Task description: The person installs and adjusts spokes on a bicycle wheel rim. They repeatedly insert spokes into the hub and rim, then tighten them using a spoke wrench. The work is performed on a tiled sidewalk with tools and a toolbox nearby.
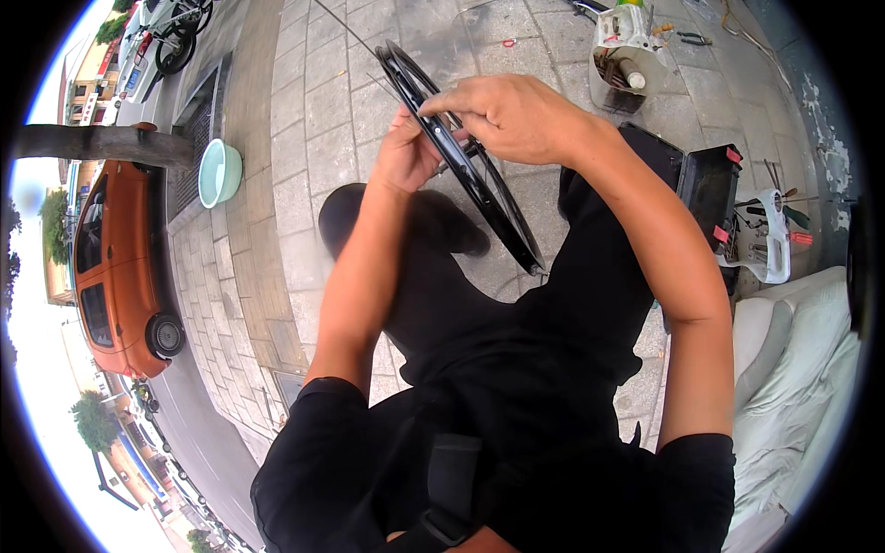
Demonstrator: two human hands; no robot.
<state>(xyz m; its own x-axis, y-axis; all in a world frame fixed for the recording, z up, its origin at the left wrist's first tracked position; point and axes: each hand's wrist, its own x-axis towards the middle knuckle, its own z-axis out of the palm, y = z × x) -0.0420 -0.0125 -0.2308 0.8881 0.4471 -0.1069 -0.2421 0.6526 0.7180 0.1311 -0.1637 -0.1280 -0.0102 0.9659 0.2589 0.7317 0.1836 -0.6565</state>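
Note:
A black bicycle rim (pixel 500 217) slants between my knees, with thin rods, perhaps spokes, sticking out at its upper end. My left hand (pixel 406 152) is curled around the rim's left side, its thumb up near the upper part. My right hand (pixel 502 120) arches over the rim from the right, index finger and thumb on its upper section; whether something small is pinched there I cannot make out.
A bucket of tools (pixel 613 92), pliers (pixel 691 39), an open black toolbox (pixel 701 198), a white stool (pixel 770 267) with tools and a covered seat (pixel 784 396) sit rightward. A pale green basin (pixel 219 180), tree trunk (pixel 92 143) and orange car (pixel 120 286) are leftward.

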